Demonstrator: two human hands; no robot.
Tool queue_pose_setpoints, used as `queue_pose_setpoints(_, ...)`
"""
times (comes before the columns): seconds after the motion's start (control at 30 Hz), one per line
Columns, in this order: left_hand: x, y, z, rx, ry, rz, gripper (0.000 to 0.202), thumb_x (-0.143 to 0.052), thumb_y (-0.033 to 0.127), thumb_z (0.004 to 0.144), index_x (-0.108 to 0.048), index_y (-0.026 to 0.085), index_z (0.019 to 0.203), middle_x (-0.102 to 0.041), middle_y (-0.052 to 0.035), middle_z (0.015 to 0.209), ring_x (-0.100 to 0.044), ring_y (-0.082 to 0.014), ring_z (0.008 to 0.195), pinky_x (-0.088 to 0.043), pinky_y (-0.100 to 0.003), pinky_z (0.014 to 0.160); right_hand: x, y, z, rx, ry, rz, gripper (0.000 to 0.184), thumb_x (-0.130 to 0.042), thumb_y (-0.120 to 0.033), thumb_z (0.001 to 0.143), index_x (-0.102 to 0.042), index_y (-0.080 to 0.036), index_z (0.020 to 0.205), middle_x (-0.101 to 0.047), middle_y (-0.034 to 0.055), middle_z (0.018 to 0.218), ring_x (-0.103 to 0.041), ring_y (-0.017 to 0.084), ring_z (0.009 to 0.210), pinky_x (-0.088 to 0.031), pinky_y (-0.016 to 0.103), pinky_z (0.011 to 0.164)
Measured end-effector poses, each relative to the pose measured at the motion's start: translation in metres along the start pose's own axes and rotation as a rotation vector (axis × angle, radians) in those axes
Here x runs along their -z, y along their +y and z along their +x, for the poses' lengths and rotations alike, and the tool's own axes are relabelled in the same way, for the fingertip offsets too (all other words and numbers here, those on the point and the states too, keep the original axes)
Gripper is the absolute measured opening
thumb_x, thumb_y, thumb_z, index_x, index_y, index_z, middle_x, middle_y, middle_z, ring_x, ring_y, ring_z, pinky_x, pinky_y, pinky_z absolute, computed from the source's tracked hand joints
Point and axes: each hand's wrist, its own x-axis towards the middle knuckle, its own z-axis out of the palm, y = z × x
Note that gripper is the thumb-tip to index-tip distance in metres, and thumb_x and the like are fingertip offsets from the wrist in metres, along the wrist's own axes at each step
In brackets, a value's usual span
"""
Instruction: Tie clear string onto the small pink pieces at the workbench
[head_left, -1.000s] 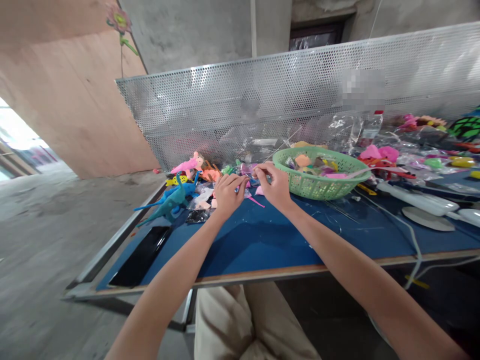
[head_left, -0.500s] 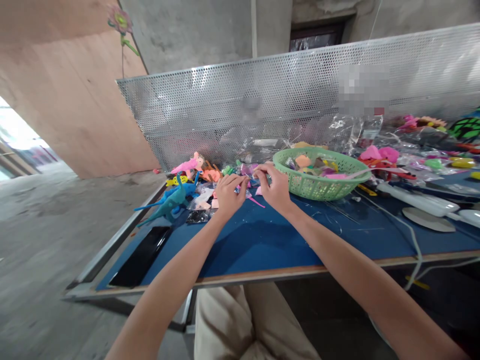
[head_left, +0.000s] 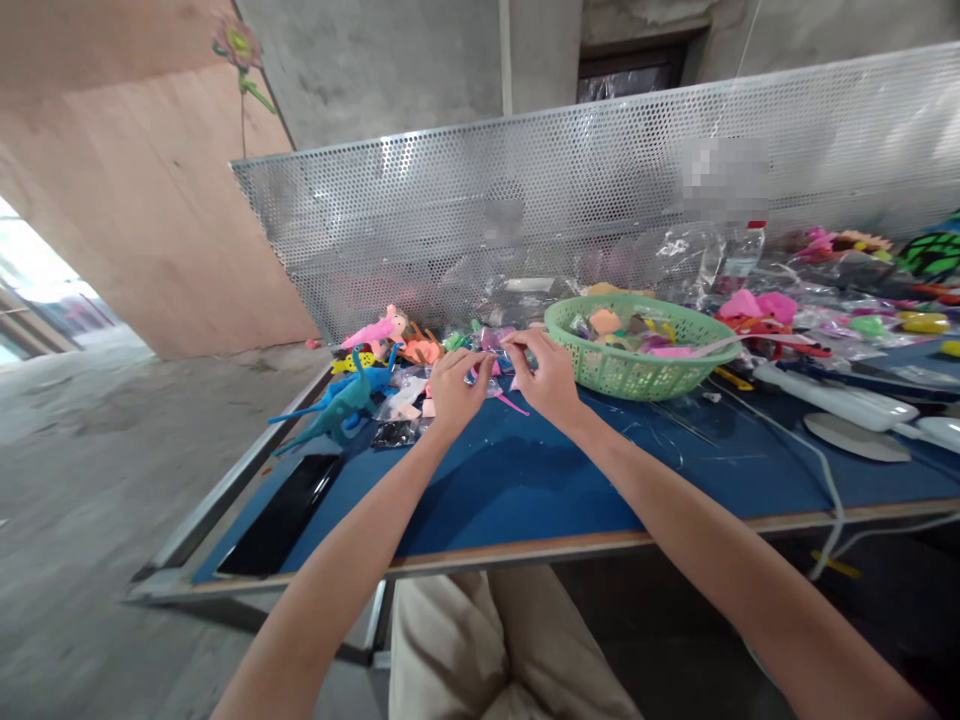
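My left hand (head_left: 460, 390) is closed in a pinch above the blue tabletop (head_left: 517, 490), thumb against the fingers. Just to its right, my right hand (head_left: 546, 375) is pinched too, its fingertips close to those of the left. Whatever lies between the fingertips is too small to make out. Below and behind the hands are small pink and purple pieces and clear plastic wrapping. A thin pink strip (head_left: 513, 404) lies between the hands. To the left stand a teal long-necked dinosaur toy (head_left: 346, 402) and a pink toy figure (head_left: 375, 330).
Beside my right hand stands a green basket (head_left: 645, 374) of colourful pieces. A black phone-like slab (head_left: 279, 518) lies at the front left. Farther right are a white-handled tool (head_left: 832, 398), a cable (head_left: 821, 465) and a bottle (head_left: 742, 255). A perforated metal panel (head_left: 420, 210) backs the table.
Both hands remain pinched in nearly the same place. The right fingertips have shifted slightly left and the finger poses differ a little.
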Motion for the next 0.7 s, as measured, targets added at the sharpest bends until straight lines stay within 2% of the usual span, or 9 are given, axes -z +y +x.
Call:
queue_pose_setpoints(0.2, -0.0005, 0.0039, -0.0007, 0.043, -0.006, 0.01, 0.028, -0.057, 0.035, 0.097, -0.074, 0.018, 0.084, -0.069, -0.0038, 0.075, -0.06, -0.015, 0.071, -0.043, -0.029, 0.069, -0.0004, 0.0012, -0.0012, -0.036, -0.025, 0.012, 0.018, -0.046, -0.025, 0.102, -0.063, -0.024, 0.096, -0.074, 0.0053, 0.095, -0.069, 0.02, 0.089, -0.055, 0.034, 0.081)
queue_pose_setpoints(0.43, -0.0017, 0.0061, -0.0013, 0.093, -0.02, -0.088, 0.032, -0.056, 0.04, 0.098, -0.074, 0.018, 0.084, -0.069, -0.0033, 0.074, -0.06, -0.0152, 0.07, -0.044, -0.029, 0.066, 0.0001, 0.002, -0.0015, -0.092, -0.075, 0.047, 0.017, -0.045, -0.027, 0.101, -0.06, -0.025, 0.095, -0.072, 0.0065, 0.096, -0.067, 0.022, 0.092, -0.053, 0.038, 0.086)
queue_pose_setpoints(0.7, -0.0051, 0.0007, -0.0044, 0.056, -0.079, -0.016, 0.027, -0.055, 0.035, 0.099, -0.073, 0.018, 0.088, -0.068, -0.0037, 0.077, -0.06, -0.0155, 0.073, -0.043, -0.029, 0.068, 0.0028, 0.0088, 0.0014, -0.118, -0.229, 0.112, 0.004, -0.054, -0.027, 0.095, -0.056, -0.023, 0.095, -0.067, 0.0047, 0.093, -0.064, 0.02, 0.087, -0.052, 0.037, 0.084)
